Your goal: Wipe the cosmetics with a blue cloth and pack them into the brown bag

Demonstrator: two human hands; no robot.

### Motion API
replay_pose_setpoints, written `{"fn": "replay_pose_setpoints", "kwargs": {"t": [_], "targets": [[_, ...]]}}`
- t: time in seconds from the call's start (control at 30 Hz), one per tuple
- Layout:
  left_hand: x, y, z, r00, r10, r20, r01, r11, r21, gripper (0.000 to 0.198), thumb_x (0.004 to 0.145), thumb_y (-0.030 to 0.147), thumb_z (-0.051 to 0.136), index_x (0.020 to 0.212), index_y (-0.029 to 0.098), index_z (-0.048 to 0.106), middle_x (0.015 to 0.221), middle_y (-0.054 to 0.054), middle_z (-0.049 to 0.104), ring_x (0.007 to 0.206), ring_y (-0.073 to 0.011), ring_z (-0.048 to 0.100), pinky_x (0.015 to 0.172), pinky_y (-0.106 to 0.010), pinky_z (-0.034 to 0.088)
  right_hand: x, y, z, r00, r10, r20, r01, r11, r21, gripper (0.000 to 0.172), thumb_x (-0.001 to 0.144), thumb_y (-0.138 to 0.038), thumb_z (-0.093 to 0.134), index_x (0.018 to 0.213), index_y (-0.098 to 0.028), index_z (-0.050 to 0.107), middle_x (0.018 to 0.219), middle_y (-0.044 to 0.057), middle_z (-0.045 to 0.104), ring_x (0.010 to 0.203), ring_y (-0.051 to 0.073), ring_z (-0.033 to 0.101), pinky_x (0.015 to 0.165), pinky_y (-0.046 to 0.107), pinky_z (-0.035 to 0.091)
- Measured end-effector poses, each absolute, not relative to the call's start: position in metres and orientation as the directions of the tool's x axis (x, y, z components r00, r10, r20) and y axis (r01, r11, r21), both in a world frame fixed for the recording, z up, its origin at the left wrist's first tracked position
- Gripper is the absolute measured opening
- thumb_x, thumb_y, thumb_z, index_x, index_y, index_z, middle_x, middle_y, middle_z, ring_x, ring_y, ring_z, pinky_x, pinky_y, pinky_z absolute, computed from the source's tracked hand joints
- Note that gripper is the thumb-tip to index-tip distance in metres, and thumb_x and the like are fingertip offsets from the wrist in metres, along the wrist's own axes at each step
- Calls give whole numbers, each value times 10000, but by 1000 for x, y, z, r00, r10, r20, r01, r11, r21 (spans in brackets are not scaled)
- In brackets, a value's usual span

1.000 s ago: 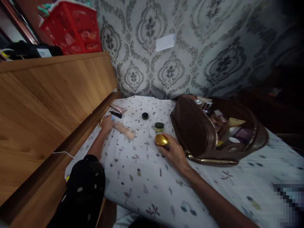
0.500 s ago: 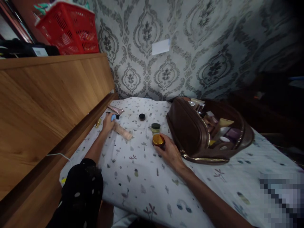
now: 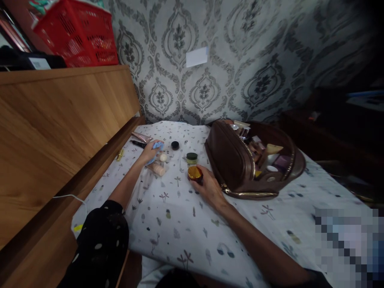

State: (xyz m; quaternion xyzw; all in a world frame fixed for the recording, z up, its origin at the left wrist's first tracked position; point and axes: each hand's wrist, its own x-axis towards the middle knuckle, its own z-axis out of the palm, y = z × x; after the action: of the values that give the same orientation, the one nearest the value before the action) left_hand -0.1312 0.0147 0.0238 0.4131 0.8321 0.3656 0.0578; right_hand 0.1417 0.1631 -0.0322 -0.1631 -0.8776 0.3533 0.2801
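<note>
My right hand (image 3: 211,189) is closed around a small jar with a shiny amber-gold lid (image 3: 195,173), held low over the patterned sheet. My left hand (image 3: 149,154) is closed on a crumpled light blue cloth (image 3: 157,145). Just under and beside it lie a peach tube (image 3: 158,169) and a small item with a cream round end (image 3: 163,157), partly hidden by the hand. Behind the gold-lidded jar stands a greenish jar with a dark lid (image 3: 192,158). Farther back is a small black-lidded pot (image 3: 175,145).
An open brown cosmetic bag (image 3: 231,160) full of makeup stands at the right. Left of my left hand lie a pinkish tube (image 3: 141,137), a black tube (image 3: 138,143) and a gold item (image 3: 120,155). A wooden headboard (image 3: 75,116) borders the left, with a red basket (image 3: 87,36) above.
My left hand has moved right with the blue cloth, uncovering the black tube and coming over the peach tube. The right hand stays on the jar. The view has shifted slightly.
</note>
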Motion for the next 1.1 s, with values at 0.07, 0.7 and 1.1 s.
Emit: {"fn": "replay_pose_setpoints", "kwargs": {"t": [0.07, 0.7, 1.1], "targets": [[-130, 16, 21, -652, 732, 196, 649, 406, 643, 378, 834, 212, 541, 1202, 211, 628, 1119, -65, 697, 993, -228, 667, 879, -360, 549, 142, 164, -32, -792, 479, 379, 83, 699, -711, 578, 761, -300, 630, 1313, -151, 540, 1244, 157, 652, 1169, 310, 612, 1010, 471, 484], [-82, 41, 35, -564, 811, 155, 712, 381, 590, 359, 676, 115, 573, 993, 197, 721, 997, -45, 711, 995, -245, 633, 950, -352, 487, 145, 153, -20, -651, 395, 648, -42, 834, -550, 362, 886, -196, 499, 1231, -210, 609, 1211, 133, 622, 1150, 293, 563, 1001, 496, 489], [-42, 35, 29, -544, 829, 127, 642, 314, 700, 219, 737, 139, 575, 904, 202, 702, 838, -26, 688, 883, -238, 627, 932, -383, 490, 148, 139, -19, -857, 344, 384, -46, 692, -721, 437, 863, -206, 548, 1295, -145, 575, 1118, 144, 650, 762, 196, 644, 815, 444, 564]]}}
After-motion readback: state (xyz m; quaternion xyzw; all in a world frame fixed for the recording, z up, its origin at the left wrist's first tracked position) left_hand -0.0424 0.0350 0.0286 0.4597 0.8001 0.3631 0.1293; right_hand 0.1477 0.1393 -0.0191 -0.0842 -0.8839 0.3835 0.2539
